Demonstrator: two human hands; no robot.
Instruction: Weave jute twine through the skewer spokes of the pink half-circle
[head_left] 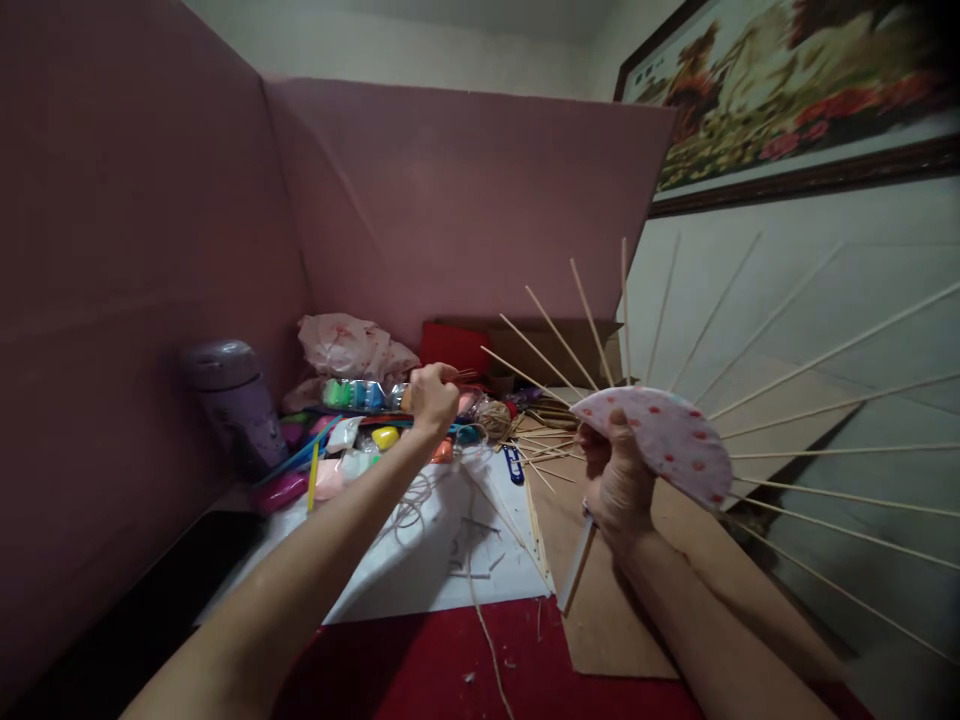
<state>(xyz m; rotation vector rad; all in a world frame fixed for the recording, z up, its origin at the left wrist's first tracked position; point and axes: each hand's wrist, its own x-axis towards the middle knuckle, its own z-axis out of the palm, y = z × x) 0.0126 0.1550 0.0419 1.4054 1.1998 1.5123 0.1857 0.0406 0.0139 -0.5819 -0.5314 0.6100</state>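
Note:
My right hand grips a half-round white piece with red dots, its thumb laid across the front. Many thin wooden sticks fan out from the curved edge of this piece. A flat grey strip shows below the same hand; whether it joins the piece I cannot tell. Farther off, my left hand has its fingers bent together above the packs of coloured clay. What those fingers hold, if anything, is hidden. Several loose sticks and a ball of twine lie between the hands.
A purple bottle stands at the left by the pink partition. On the table are white paper, a brown board, a blue cutter and a yellow pencil-like stick. Loose string trails over red cloth.

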